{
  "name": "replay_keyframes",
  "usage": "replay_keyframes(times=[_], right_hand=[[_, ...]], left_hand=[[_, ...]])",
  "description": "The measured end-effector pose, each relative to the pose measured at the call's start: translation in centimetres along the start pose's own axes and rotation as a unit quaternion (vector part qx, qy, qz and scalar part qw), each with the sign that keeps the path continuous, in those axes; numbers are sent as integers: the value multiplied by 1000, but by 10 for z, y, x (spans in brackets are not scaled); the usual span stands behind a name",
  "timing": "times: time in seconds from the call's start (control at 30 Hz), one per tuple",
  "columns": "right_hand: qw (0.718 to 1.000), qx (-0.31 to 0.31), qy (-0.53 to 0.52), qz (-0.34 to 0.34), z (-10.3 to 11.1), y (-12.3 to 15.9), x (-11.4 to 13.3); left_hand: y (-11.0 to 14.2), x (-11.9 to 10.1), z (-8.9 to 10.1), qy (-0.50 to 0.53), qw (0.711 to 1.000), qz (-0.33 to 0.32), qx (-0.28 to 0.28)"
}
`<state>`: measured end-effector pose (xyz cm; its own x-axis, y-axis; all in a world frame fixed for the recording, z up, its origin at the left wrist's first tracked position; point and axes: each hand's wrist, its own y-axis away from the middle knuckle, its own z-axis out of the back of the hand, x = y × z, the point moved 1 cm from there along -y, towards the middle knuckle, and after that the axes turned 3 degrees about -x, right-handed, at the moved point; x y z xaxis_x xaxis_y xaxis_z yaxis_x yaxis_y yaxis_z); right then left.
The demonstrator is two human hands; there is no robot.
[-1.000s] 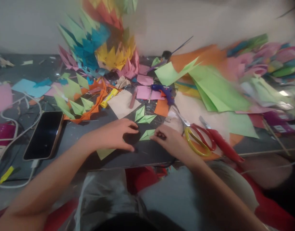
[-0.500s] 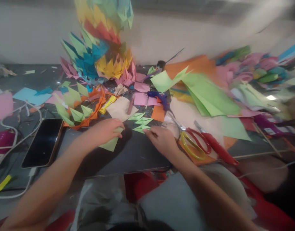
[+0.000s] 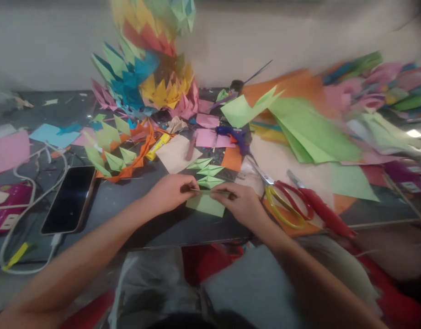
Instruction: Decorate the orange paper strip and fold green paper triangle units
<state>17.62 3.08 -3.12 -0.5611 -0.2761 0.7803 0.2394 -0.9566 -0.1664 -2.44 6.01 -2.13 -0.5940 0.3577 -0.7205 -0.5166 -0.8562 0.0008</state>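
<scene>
A light green sheet of paper (image 3: 206, 205) is pinched along its far edge between both hands, near the front of the dark table. My left hand (image 3: 171, 192) grips its left corner, fingers closed. At the right corner, my right hand (image 3: 242, 201) has thumb and fingers closed on the same sheet. Just beyond it lie several folded green paper pieces (image 3: 210, 170) in a short row. An orange paper ring with green points (image 3: 119, 164) stands to the left of them.
A phone (image 3: 69, 201) with a white cable lies at left. Scissors with red and yellow handles (image 3: 282, 214) and a red-handled tool (image 3: 323, 208) rest at right. Behind are a blue glue gun (image 3: 236, 137), a yellow tube (image 3: 157, 146), a tall folded-paper model (image 3: 148, 87) and green sheets (image 3: 309, 128).
My left hand took up the green sheet from the table at left and brought it rightward. The folded green pieces were drawn into a row, and my right hand now holds the sheet too.
</scene>
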Motion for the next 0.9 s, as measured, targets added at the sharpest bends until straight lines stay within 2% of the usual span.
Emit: replay_keyframes(times=[0.13, 0.37, 0.67, 0.9], right_hand=[[991, 52, 50, 114, 5, 2, -12], [956, 88, 124, 250, 18, 18, -11], [926, 91, 196, 310, 24, 24, -13], [902, 97, 241, 345, 22, 25, -17]], left_hand=[[-5, 7, 2, -115, 988, -105, 22], [-6, 23, 8, -33, 971, -226, 76], [-1, 17, 12, -69, 958, -259, 105], [6, 2, 14, -211, 932, -279, 97]])
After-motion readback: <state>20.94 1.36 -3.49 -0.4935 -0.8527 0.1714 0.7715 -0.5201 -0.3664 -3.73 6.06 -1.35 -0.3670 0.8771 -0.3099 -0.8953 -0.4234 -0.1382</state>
